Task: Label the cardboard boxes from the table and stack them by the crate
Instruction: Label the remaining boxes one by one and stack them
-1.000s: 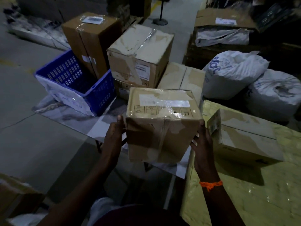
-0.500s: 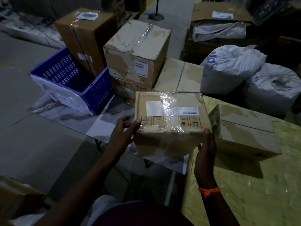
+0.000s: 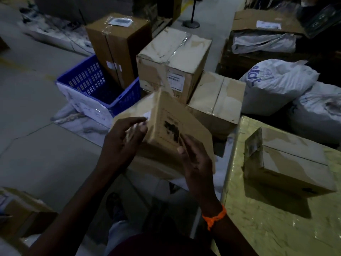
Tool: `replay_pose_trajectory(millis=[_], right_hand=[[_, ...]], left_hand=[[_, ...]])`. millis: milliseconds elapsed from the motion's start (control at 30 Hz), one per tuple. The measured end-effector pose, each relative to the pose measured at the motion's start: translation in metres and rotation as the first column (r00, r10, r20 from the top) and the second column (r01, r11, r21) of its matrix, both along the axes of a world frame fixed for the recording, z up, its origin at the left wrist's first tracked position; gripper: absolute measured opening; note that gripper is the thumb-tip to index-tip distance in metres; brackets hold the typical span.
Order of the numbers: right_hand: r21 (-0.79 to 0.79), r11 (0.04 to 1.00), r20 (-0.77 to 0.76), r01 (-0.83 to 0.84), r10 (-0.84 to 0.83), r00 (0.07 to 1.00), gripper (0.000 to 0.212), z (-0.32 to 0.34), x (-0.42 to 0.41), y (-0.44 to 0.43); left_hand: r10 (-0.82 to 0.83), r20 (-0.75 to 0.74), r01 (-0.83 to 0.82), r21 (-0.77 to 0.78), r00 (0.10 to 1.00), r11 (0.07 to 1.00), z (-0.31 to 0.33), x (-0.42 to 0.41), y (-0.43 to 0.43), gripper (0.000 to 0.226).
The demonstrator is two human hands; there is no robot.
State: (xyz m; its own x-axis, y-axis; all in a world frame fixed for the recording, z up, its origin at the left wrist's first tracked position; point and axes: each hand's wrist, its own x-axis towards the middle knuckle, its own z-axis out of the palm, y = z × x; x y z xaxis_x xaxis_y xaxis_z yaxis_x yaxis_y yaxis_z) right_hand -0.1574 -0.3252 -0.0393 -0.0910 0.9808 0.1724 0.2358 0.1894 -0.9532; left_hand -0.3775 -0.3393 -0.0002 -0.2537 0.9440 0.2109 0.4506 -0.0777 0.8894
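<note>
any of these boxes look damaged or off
Yes. The large box stacked beside the blue crate has a scuffed, peeled top with tape lifting along its seam. The smaller box on the table looks ragged at its left end.

- White sack [image 3: 276, 84] with blue lettering, on the floor at right.
- Second white sack [image 3: 317, 109] touching it, nearer.
- Black stand base [image 3: 191, 24] on the floor, far back.
- Marbled sheet [image 3: 83, 124] spread on the floor, left.

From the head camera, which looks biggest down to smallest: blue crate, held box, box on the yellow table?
1. Held box, though nearness to the camera inflates it.
2. Box on the table and blue crate look alike, so unranked.
</note>
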Motion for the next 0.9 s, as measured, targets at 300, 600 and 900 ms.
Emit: replay_pose_trajectory(millis=[300,600,900], right_hand=[[-0.389,0.893,0.274,0.225,-0.121,0.954,0.087,-0.062,0.040,0.039],[-0.341,0.919,0.139,0.198,-0.159,0.977,0.028,-0.054,0.055,0.028],[-0.278,0.908,0.223,0.312,-0.255,0.941,0.042,-0.060,0.097,0.024]], left_hand=[[0.161,0.233,-0.104,-0.241,0.959,0.965,-0.001,-0.054,-0.006,0.044],[0.165,0.420,-0.044,-0.282,0.892,0.958,-0.038,-0.042,-0.016,0.034],[0.181,0.468,0.021,-0.393,0.865,0.919,-0.077,-0.006,-0.012,0.029]])
